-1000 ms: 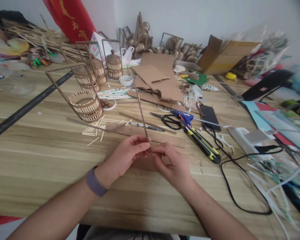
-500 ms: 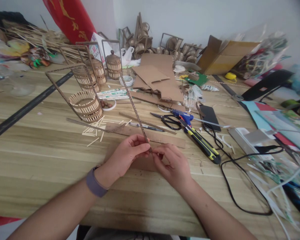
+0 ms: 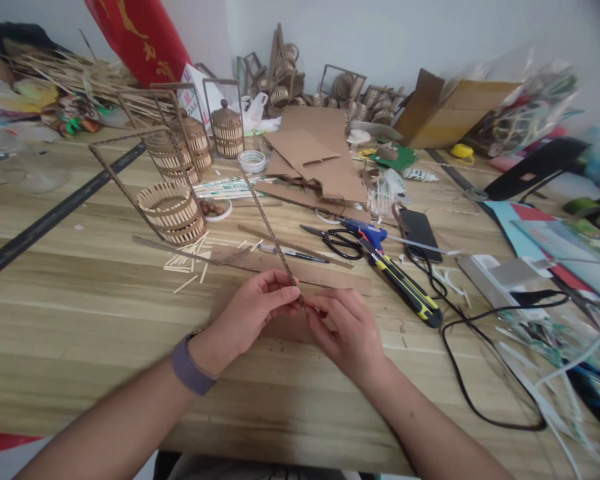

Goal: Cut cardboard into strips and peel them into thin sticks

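Observation:
A thin brown strip [image 3: 267,223] with small holes rises from my fingertips and leans up and to the left over the wooden table [image 3: 80,313]. My left hand [image 3: 253,313] pinches its lower end between thumb and fingers. My right hand [image 3: 347,330] meets it at the same spot, fingertips closed on the strip's end. A flat cardboard piece [image 3: 285,327] lies under both hands. A purple band sits on my left wrist.
A small slatted basket [image 3: 171,212] inside a thin frame stands to the left, loose sticks [image 3: 190,260] beside it. Scissors [image 3: 335,241], a blue glue gun [image 3: 367,233], a yellow-black utility knife [image 3: 405,287] and a black cable [image 3: 480,373] lie to the right. Cardboard sheets [image 3: 315,157] lie behind.
The strip's upper end has swung to the left, from near upright to a clear lean. Both hands stay at the same spot, the right fingers shifting slightly.

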Action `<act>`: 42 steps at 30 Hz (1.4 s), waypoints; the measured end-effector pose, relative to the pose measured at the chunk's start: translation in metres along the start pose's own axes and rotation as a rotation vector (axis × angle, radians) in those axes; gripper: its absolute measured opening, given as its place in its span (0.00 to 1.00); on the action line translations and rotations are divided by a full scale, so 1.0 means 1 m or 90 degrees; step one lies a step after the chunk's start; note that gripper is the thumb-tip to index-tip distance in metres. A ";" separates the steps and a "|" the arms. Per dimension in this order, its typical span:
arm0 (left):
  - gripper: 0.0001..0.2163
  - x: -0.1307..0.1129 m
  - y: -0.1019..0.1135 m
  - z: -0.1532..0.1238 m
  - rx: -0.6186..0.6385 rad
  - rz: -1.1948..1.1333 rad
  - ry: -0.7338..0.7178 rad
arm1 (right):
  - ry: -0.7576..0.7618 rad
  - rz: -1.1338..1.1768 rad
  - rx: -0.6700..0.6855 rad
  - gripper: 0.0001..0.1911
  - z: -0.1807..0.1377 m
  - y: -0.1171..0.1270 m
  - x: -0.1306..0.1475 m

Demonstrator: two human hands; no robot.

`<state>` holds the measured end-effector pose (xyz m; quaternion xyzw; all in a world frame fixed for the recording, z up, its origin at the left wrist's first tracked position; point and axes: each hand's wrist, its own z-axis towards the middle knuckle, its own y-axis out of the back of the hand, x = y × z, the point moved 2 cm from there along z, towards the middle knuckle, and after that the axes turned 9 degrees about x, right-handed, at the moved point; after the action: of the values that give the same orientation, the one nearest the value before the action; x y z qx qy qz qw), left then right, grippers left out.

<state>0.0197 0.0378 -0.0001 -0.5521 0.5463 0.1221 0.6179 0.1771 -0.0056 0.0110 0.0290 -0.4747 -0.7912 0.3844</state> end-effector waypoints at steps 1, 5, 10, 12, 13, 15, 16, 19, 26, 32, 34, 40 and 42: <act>0.14 0.000 0.000 0.000 0.001 0.000 0.002 | 0.000 -0.002 0.000 0.06 0.000 0.000 0.000; 0.15 -0.002 -0.001 -0.001 -0.002 0.006 0.012 | 0.008 -0.011 -0.008 0.06 0.001 0.001 0.001; 0.15 -0.001 -0.002 -0.001 0.003 0.023 0.018 | 0.000 -0.008 -0.005 0.07 0.001 0.001 0.001; 0.15 -0.001 -0.002 -0.001 0.010 0.021 0.017 | -0.004 -0.002 -0.008 0.07 0.001 0.001 0.001; 0.15 -0.001 -0.002 -0.001 0.014 0.019 0.017 | -0.006 0.002 -0.010 0.07 0.001 0.001 0.001; 0.16 0.000 -0.002 -0.001 0.024 0.014 0.019 | -0.013 0.009 -0.013 0.06 0.002 0.001 0.002; 0.16 0.000 -0.002 -0.001 0.030 0.011 0.020 | -0.016 0.011 -0.016 0.06 0.002 0.001 0.002; 0.17 0.001 -0.004 -0.001 0.056 0.021 0.021 | -0.021 0.012 -0.018 0.07 0.002 0.001 0.002; 0.12 -0.003 -0.006 -0.008 0.012 0.369 -0.033 | -0.098 0.027 0.003 0.06 0.001 0.002 -0.003; 0.07 -0.008 -0.012 -0.016 0.018 0.633 -0.170 | -0.086 0.044 0.014 0.07 0.003 0.002 -0.005; 0.08 -0.008 -0.013 -0.017 0.040 0.673 -0.192 | -0.051 0.030 0.014 0.07 0.003 0.003 -0.004; 0.07 -0.005 -0.010 -0.016 0.063 0.781 -0.251 | 0.002 0.002 0.023 0.07 0.004 0.003 -0.004; 0.07 -0.004 -0.010 -0.017 0.061 0.833 -0.277 | 0.005 0.001 0.026 0.07 0.003 0.002 -0.004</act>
<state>0.0171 0.0222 0.0122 -0.0439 0.6357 0.5534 0.5364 0.1795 -0.0009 0.0129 0.0396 -0.4893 -0.7811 0.3859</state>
